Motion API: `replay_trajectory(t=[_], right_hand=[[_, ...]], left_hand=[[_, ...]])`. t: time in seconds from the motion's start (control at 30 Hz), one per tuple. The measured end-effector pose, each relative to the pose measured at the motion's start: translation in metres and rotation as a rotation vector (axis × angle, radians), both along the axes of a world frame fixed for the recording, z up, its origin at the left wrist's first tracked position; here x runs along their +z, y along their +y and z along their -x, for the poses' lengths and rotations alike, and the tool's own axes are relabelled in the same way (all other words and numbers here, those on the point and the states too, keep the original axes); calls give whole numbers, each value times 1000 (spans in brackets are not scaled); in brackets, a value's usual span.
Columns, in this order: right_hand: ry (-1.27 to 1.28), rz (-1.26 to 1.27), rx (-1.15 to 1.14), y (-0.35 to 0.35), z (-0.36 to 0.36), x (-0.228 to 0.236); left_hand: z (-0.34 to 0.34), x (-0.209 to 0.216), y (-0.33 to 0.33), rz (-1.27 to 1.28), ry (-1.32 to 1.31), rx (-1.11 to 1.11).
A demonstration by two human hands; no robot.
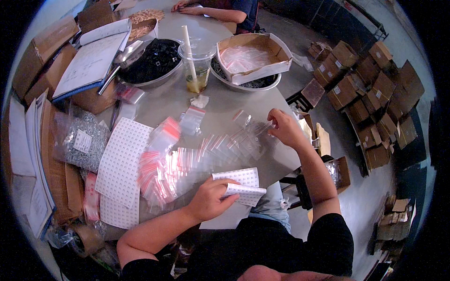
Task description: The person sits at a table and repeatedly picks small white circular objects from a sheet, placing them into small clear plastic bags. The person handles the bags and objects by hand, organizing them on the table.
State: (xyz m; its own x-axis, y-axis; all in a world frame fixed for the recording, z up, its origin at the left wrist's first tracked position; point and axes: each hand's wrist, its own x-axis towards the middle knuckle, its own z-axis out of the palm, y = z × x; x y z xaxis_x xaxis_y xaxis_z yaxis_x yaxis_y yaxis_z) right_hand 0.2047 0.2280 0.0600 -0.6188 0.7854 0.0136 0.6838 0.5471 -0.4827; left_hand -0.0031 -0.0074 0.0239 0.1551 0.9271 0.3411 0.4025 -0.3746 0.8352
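Note:
My left hand point(212, 198) is closed on a curled label sheet point(242, 176), white with rows of small printed labels, at the table's near edge. My right hand point(283, 129) is over the right side of the table, thumb and fingers pinched together at the end of a row of clear zip bags point(229, 146). What the pinch holds is too small to make out. The row overlaps like a fan and runs left into a heap of red-edged zip bags point(159, 180). More label sheets point(123, 161) lie left of that heap.
Behind the bags stand a lidded drink cup point(194, 70) with a straw, a bowl of black parts point(157, 63) with a metal scoop, and a carton point(253, 56) of clear bags resting on another bowl. A bag of screws point(82, 143) lies left. Another person's arm point(220, 14) rests at the far edge.

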Motion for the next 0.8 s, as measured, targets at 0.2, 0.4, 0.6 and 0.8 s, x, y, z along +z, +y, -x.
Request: replay_trajectory(t=[0.2, 0.4, 0.6, 0.8], right_hand=[[34, 115, 167, -5, 8, -16], [-63, 78, 3, -8, 11, -5], [-73, -55, 276, -32, 4, -21], [-76, 109, 119, -32, 4, -24]], left_hand=[[0, -1, 1, 4, -7, -9], [0, 0, 1, 9, -10, 0], [0, -4, 1, -22, -8, 7], [0, 3, 2, -8, -1, -2]])
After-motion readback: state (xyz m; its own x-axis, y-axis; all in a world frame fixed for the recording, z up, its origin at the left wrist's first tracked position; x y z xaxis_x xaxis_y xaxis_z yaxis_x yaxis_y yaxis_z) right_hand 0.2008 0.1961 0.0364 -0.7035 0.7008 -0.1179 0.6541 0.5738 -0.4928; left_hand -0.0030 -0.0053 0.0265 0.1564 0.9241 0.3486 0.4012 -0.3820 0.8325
